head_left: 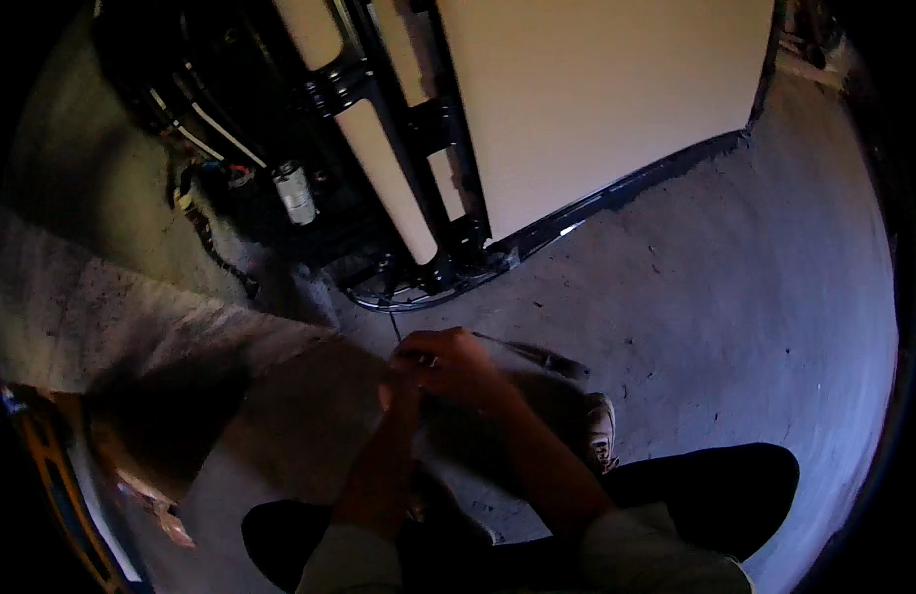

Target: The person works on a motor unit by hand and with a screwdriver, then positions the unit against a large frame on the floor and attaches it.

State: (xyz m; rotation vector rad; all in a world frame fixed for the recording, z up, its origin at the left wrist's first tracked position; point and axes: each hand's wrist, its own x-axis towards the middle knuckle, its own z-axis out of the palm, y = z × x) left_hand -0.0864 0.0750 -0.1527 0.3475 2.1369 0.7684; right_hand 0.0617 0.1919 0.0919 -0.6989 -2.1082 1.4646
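Note:
Both of my hands are brought together in front of me, low over the floor. My right hand (pixel 456 364) lies across the top, its fingers curled in. Beneath and beside it, partly covered, is my left hand (pixel 393 386), also closed. A small bright glint shows between the fingers, but what they hold is too dark to name. One thin dark strand (pixel 396 327) runs from the hands up toward the machine's base; I cannot tell whether it is gripped. Just beyond stands a machine with a broad beige panel (pixel 616 89) and a black frame (pixel 403 183).
A silver cylinder (pixel 295 193) and a loose wire bundle (pixel 205 228) sit in the machine's dark open side. Right of my hands, a thin dark object (pixel 547 358) lies on the concrete floor (pixel 725 327), near my shoe (pixel 600 432). An orange-yellow frame (pixel 57 475) stands at lower left.

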